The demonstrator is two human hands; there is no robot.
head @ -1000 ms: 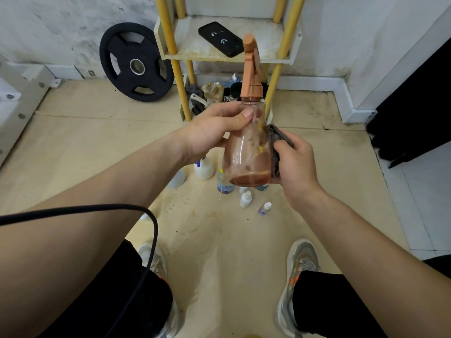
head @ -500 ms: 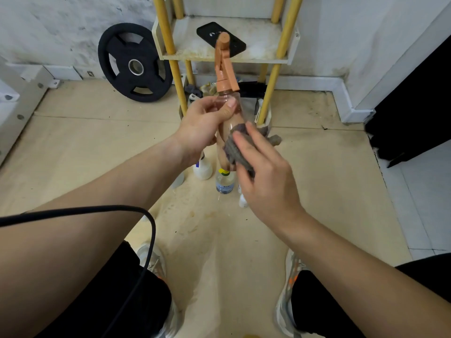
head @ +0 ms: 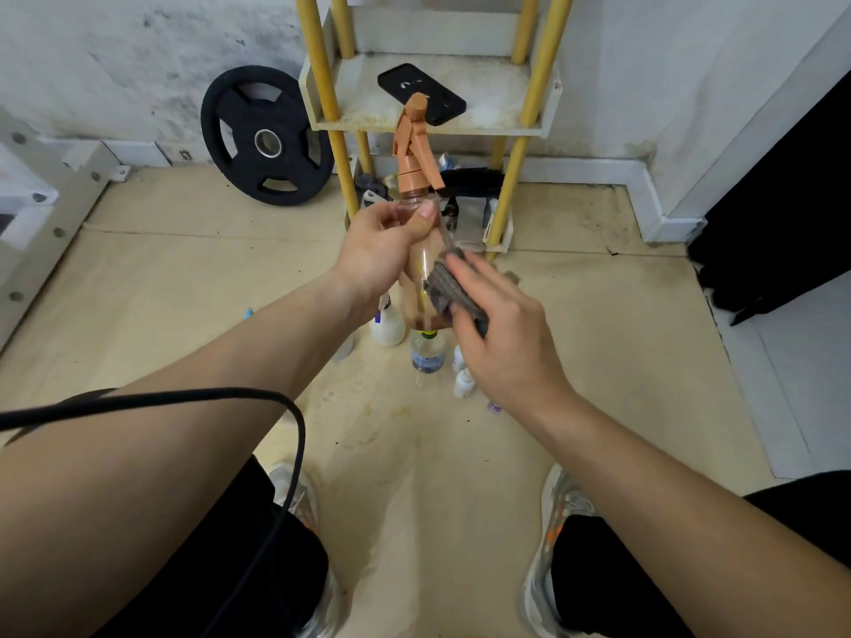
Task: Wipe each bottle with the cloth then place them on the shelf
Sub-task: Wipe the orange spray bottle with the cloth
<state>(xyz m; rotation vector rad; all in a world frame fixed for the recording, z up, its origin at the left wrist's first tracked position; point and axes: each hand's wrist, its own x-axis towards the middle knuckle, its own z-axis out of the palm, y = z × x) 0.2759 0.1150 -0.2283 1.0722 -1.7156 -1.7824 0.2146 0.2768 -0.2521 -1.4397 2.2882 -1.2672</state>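
My left hand (head: 382,250) grips the neck of an upright orange spray bottle (head: 416,177), its clear brownish body held in front of the shelf (head: 506,117). My right hand (head: 502,333) presses a grey cloth (head: 453,292) flat against the near side of the bottle's body. On the floor below stand a white bottle (head: 387,326), a clear water bottle with a blue label (head: 428,352) and small white dropper bottles (head: 463,382), partly hidden by my hands.
A black phone (head: 421,92) lies on the white shelf board with yellow posts. Clutter fills the lowest shelf level (head: 465,186). A black weight plate (head: 265,138) leans on the wall at left. A black cable (head: 184,398) crosses my left arm. My shoes (head: 552,545) are below.
A second ago the cloth was at the bottle's right side; my right hand has come round to its front. The bottle shifted left, then slightly back, and stays upright.
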